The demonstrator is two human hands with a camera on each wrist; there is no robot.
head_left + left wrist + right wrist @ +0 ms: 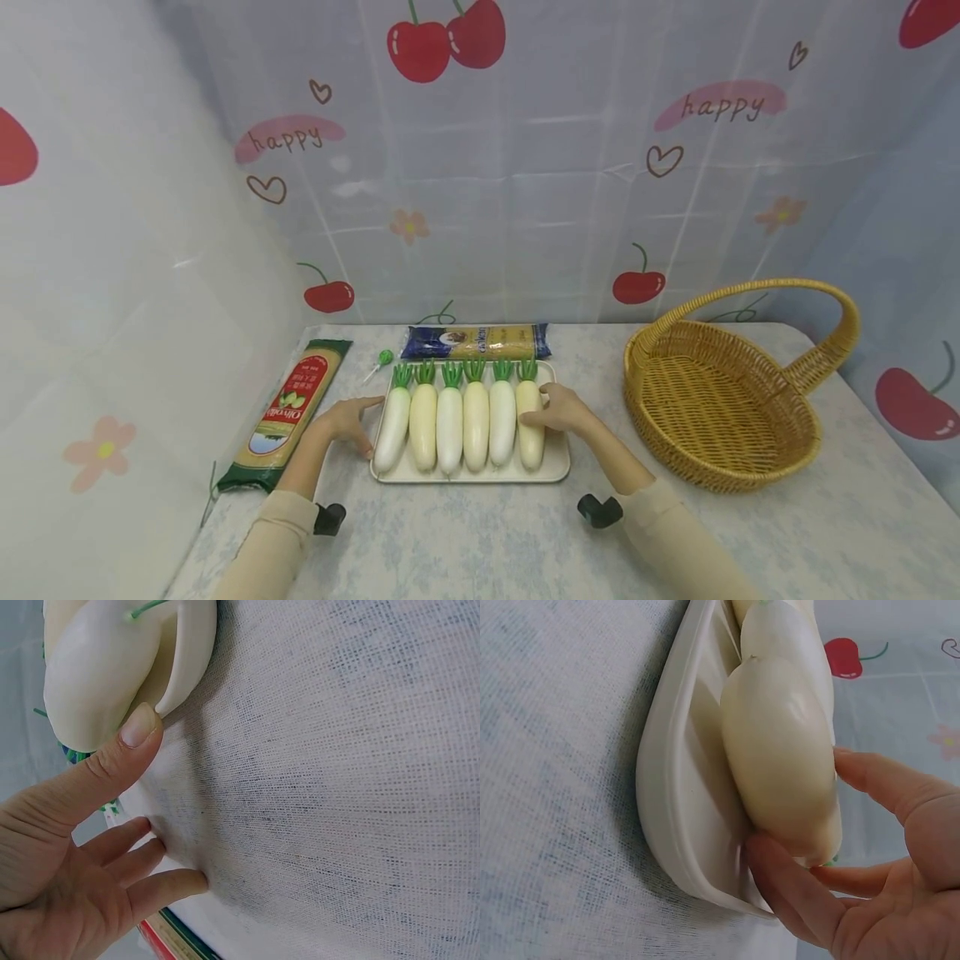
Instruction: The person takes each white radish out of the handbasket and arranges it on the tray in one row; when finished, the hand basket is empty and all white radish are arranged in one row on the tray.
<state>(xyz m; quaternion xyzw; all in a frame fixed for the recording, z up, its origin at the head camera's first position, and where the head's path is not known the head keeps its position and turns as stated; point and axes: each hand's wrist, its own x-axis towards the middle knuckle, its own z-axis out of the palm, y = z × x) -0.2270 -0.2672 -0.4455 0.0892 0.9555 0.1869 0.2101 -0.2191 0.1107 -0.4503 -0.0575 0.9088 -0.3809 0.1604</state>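
Note:
A white tray (555,468) holds several white radishes (450,429) side by side, green tops toward the back. My right hand (558,408) grips the rightmost white radish (780,742), with the thumb on one side and fingers on the other; it lies in the tray. At the tray's left edge is my left hand (348,419), its fingers spread and loosely bent, holding nothing. In the left wrist view, the thumb (139,731) is right at the tray rim, beside the leftmost radish (105,667), and the other fingertips are near the tablecloth.
A wicker basket (720,417) with a tall handle stands at the right. A red and green pasta packet (288,412) lies at the left. Behind the tray are a blue spaghetti packet (480,342) and a green lollipop (385,357). Printed curtains surround the table.

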